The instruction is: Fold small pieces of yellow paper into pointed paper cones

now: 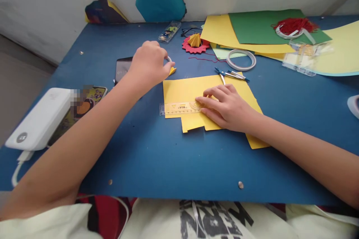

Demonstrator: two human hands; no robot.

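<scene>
My right hand (228, 106) lies with fingers stretched and slightly apart over a clear plastic ruler (179, 107), pressing on its right part. Beneath the ruler is a sheet of yellow paper (193, 87) with a stepped, cut lower edge. A compass (234, 75) rests at the sheet's top edge. My left hand (150, 61) is raised left of the sheet, fingers curled towards the thumb. A white curved edge (168, 59) shows at its fingertips; I cannot make out what it belongs to. Just below the thumb is a small yellow piece (172, 71). A dark phone (122, 68) is partly hidden behind this hand.
A white power bank (39, 117) with a cable sits at left, beside a patterned phone (81, 110). Towards the back are a red and yellow paper flower (195, 43), glasses (190, 31), a tape roll (241, 60), green paper (260, 28) and red thread (294, 26).
</scene>
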